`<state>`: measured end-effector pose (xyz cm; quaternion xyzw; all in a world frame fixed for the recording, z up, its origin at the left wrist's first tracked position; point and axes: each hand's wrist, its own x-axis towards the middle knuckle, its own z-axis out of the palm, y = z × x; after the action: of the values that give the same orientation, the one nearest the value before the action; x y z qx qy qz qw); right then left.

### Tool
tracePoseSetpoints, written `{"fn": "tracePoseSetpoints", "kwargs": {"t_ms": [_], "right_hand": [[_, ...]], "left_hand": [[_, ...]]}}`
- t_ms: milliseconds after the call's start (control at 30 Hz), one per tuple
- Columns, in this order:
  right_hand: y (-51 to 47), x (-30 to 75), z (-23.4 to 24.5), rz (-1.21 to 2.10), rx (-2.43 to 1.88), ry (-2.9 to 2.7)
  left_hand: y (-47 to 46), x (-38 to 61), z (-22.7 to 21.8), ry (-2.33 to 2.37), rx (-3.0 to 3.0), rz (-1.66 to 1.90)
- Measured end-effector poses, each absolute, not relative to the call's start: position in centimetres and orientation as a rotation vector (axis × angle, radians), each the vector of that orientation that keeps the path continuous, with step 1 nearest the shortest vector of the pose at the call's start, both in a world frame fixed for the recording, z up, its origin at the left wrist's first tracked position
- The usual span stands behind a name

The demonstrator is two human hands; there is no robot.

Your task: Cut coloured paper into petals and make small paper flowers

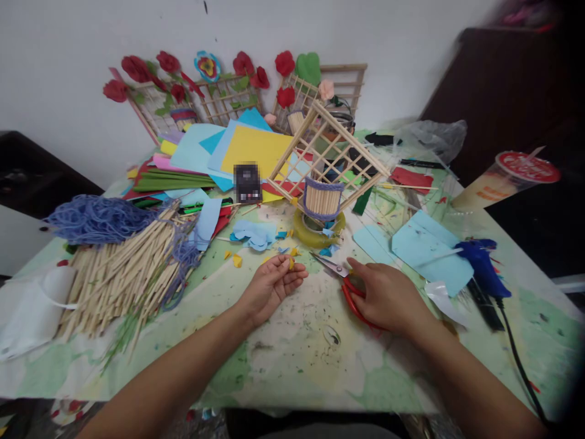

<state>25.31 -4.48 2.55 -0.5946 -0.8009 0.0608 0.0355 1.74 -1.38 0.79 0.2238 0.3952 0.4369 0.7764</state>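
Observation:
My left hand (273, 285) rests palm up on the table (292, 360), its fingers curled around a small yellow paper scrap (291, 263). My right hand (385, 297) lies to its right, closed over the red handles of a pair of scissors (350, 288), whose steel blades point up and left toward the yellow scraps. Small yellow and blue paper cuttings (237, 260) lie just beyond both hands. A cut light-blue paper shape (254, 234) sits behind them.
A heap of wooden sticks (121, 271) and blue yarn (91, 218) fills the left. Coloured paper sheets (249, 149), a wooden lattice (326, 155), a stick pot on a tape roll (319, 228) stand behind. A blue glue gun (482, 265) and a drink cup (507, 178) sit at the right.

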Motion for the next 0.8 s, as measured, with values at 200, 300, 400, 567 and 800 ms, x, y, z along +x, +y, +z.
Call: {"fn": "tracePoseSetpoints", "kwargs": {"t_ms": [200, 300, 400, 567, 800], "right_hand": [[-4.0, 25.4, 3.0, -0.028, -1.815, -2.294], [-3.8, 23.9, 3.6, 0.017, -1.673, -2.218], [-3.6, 21.2, 4.1, 0.370, -1.401, -2.250], [-2.6, 17.8, 3.7, 0.748, -1.259, -2.141], [-2.1, 18.2, 1.9, 0.994, -1.183, -1.869]], "left_hand": [[-1.7, 1.7, 0.6, 0.842, 0.608, 0.929], [-2.0, 1.8, 0.6, 0.870, 0.732, 0.890], [-2.3, 1.8, 0.4, 0.844, 0.856, 0.872], [-2.3, 1.7, 0.3, 0.813, 0.978, 0.902], [-2.3, 1.9, 0.8, 0.838, 0.936, 0.915]]}}
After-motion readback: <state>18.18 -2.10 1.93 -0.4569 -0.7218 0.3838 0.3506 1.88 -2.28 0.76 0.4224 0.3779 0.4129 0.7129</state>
